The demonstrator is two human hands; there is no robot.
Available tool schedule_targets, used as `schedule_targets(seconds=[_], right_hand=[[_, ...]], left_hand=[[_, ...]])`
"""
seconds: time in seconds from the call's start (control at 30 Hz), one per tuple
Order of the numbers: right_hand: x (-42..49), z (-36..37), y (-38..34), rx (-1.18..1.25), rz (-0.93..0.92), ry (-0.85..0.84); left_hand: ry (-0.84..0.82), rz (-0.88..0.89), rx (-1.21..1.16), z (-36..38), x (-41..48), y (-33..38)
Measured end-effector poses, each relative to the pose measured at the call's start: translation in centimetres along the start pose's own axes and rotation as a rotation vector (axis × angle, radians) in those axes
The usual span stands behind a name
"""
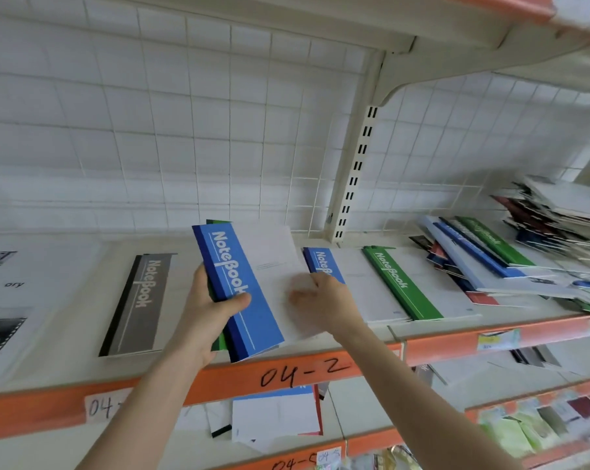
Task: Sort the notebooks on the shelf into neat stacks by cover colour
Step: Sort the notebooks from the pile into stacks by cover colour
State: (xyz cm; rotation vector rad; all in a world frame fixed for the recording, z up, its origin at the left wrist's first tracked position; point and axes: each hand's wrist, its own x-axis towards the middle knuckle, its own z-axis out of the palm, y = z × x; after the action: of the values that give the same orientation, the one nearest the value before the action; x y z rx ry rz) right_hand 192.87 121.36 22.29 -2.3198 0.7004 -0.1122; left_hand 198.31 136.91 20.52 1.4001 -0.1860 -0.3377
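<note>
Above the shelf [239, 378] front edge, the blue notebook [239, 290] is held, a green notebook [221, 342] under it; left hand [205, 310] grips both at the spine, thumb on top; right hand [324, 300] touches the white cover, blurred, grip cannot be told; grey notebook [140, 307] lies left, blue stack [324, 262] and green stack [398, 283] right.

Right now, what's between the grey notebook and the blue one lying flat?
Head view: the held blue notebook, a green notebook behind it, both gripped by the left hand. The right hand, blurred, touches its white cover.
</note>
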Motion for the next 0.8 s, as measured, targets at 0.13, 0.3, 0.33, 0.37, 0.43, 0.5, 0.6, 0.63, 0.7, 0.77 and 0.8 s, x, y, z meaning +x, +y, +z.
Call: schedule_targets(seconds=[0.13,0.3,0.33,0.37,0.43,0.5,0.6,0.63,0.7,0.77,0.8], right_hand=[[-0.1,-1.2,1.6,-0.058,0.005,0.157],[0.0,-2.9,3.6,-0.061,-0.018,0.249],[0.1,-3.3,4.1,-0.036,-0.007,0.254],[0.4,-3.8,4.6,0.015,0.013,0.253],[1.1,-4.6,5.9,0.172,0.069,0.252],[1.7,-5.6,7.2,0.267,0.116,0.273],[3.0,-7.2,9.3,0.196,0.156,0.330],[3.5,-7.6,9.9,0.137,0.166,0.345],[4.2,-8.2,10.8,0.023,0.181,0.368],[4.7,-8.1,11.3,-0.062,0.181,0.381],[4.8,-7.9,11.4,-0.102,0.181,0.377]], left_hand=[[0.010,0.040,-0.015,2.7,0.4,-0.8],[0.005,0.045,-0.010,5.8,0.6,-1.2],[0.013,0.036,-0.012,6.3,0.5,-1.1],[0.020,0.021,-0.009,6.6,0.4,-1.1],[0.019,0.001,0.016,7.0,0.4,-1.3],[0.011,-0.014,0.035,7.1,0.5,-1.4],[0.028,-0.037,0.026,6.8,0.8,-1.3],[0.036,-0.036,0.028,6.6,0.9,-1.3],[0.051,-0.032,0.035,5.9,1.0,-1.2],[0.061,-0.041,0.044,5.2,1.0,-1.2],[0.066,-0.052,0.043,4.8,0.9,-1.1]])
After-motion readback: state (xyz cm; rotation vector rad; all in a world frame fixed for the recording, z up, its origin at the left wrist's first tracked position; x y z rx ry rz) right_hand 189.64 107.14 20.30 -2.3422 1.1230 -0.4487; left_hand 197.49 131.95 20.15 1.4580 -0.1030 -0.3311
